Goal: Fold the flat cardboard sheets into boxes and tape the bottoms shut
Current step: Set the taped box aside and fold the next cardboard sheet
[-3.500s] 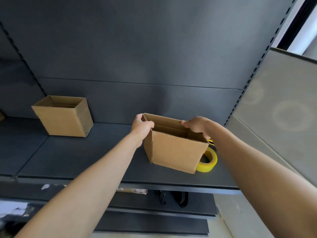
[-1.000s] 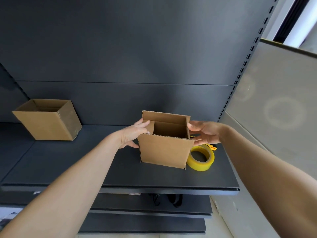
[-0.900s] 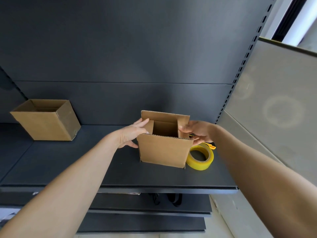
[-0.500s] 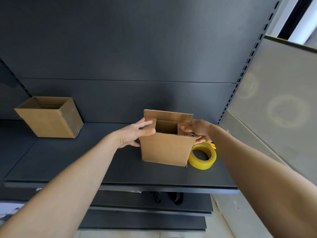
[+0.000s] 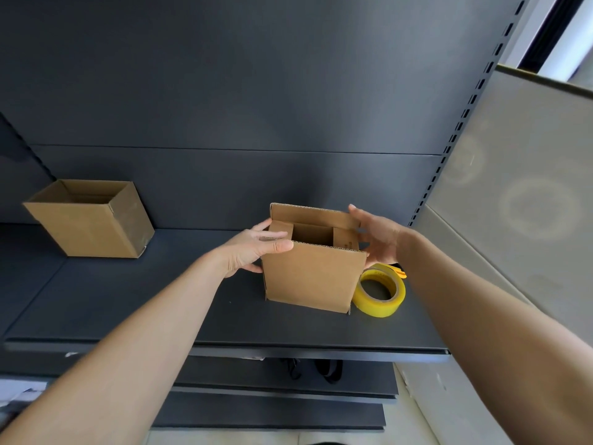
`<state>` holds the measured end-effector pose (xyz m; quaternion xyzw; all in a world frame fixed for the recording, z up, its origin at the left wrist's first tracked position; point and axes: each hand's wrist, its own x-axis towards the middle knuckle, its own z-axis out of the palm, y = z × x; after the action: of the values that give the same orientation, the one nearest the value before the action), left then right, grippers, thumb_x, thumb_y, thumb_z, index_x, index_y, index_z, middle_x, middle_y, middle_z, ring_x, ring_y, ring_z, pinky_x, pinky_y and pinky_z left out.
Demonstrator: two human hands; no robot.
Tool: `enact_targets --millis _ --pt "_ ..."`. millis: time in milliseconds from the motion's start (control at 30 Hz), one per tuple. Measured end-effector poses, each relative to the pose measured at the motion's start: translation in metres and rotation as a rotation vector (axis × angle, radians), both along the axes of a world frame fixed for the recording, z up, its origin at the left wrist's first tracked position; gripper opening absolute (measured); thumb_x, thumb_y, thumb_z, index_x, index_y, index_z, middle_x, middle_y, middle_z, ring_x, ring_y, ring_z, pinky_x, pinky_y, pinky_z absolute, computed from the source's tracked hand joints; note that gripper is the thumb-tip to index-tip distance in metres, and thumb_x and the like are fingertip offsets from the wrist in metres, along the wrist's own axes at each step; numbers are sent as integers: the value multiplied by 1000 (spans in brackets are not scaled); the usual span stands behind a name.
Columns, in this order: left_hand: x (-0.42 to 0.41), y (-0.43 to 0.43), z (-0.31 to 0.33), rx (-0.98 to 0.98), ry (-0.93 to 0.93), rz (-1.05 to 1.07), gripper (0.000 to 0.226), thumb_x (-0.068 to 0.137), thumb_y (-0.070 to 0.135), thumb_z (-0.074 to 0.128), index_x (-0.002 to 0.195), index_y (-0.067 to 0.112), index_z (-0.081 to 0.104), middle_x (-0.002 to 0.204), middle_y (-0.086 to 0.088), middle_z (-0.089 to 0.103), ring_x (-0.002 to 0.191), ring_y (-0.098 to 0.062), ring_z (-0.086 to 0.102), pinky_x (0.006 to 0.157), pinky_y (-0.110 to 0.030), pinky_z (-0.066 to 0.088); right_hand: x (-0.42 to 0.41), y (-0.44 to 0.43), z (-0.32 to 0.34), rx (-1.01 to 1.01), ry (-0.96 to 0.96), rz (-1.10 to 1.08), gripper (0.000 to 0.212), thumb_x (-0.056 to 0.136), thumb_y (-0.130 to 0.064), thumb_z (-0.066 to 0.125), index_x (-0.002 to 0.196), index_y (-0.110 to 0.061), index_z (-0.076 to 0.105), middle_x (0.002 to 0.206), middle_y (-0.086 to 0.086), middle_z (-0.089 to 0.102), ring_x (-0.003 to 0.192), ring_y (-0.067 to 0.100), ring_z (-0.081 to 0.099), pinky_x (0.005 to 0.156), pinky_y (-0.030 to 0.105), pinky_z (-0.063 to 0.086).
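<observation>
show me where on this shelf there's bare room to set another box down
Widest bare patch: shelf between the left box and the middle box. A narrower strip runs along the front edge. Crowded at right: tape roll beside the middle box, right hand above it.

We're seeing matt brown corrugated cardboard on the near box (image 5: 313,274), fluting showing along its rim; the far box (image 5: 86,226) is reading the same. The tape roll (image 5: 380,295) is looking glossy yellow plastic. The shelf (image 5: 154,300) and back panel (image 5: 224,91) are looking like smooth matt dark-grey painted metal.
</observation>
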<state>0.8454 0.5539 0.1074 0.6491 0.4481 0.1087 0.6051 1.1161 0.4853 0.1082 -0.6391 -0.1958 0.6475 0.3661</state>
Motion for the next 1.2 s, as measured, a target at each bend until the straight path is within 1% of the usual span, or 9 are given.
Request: enact_targets --millis 133,233,433,500,667,800,900,1000,1200 --pt "4 -3 -6 92 -56 142 39 65 48 79 100 30 73 145 21 35 112 -14 49 71 -32 52 -1 1 -2 7 14 -18 57 84 -52 62 129 -21 47 128 14 52 111 41 55 88 68 43" --pt "7 -5 -10 144 -29 197 26 71 37 80 94 31 70 139 15 42 104 -12 53 65 -29 52 -1 1 0 19 29 -14 49 85 -44 62 126 -20 50 125 12 54 109 40 57 84 64 48" --pt "9 -4 -9 182 -23 213 81 77 25 78 135 39 23 137 11 38 118 -21 46 94 -45 48 -3 -5 -2 31 -53 64 29 90 -17 59 119 -21 59 126 8 55 107 35 58 75 51 56" --pt "12 -6 -8 215 -17 168 70 81 21 74 134 40 33 134 12 37 122 -20 44 100 -45 44 -6 -5 -5 39 -143 95 36 91 -9 57 123 -24 58 125 7 55 107 33 57 77 49 56" --pt "16 -12 -10 242 -15 200 24 83 22 71 106 27 69 131 10 38 126 -13 39 104 -41 40 -14 -4 -6 49 -274 85 41 87 0 56 114 -29 62 121 6 59 103 31 59 72 44 58" --pt "24 -19 -14 278 -45 343 14 79 25 75 93 26 72 119 13 45 109 -6 45 90 -25 35 -18 -5 -5 59 -279 40 38 86 0 54 109 -29 65 118 7 59 99 31 60 66 40 57" --pt "31 -21 -17 280 -50 433 12 77 19 76 86 25 73 115 12 48 103 -7 49 85 -23 35 -21 -6 -5 69 -264 25 36 88 -2 54 107 -31 65 117 6 58 103 31 58 76 45 57" --pt "35 -19 -19 287 -30 472 13 76 17 76 84 27 73 115 12 50 105 -10 52 90 -26 40 -21 -10 -6 80 -197 45 34 92 -8 54 112 -34 62 121 4 58 109 28 56 85 46 54" --pt "35 -17 -22 314 22 486 12 77 20 74 85 30 74 127 6 52 115 -15 51 100 -33 41 -18 -21 -16 153 -68 124 45 92 -12 59 126 -41 50 128 0 53 117 25 53 82 43 53"
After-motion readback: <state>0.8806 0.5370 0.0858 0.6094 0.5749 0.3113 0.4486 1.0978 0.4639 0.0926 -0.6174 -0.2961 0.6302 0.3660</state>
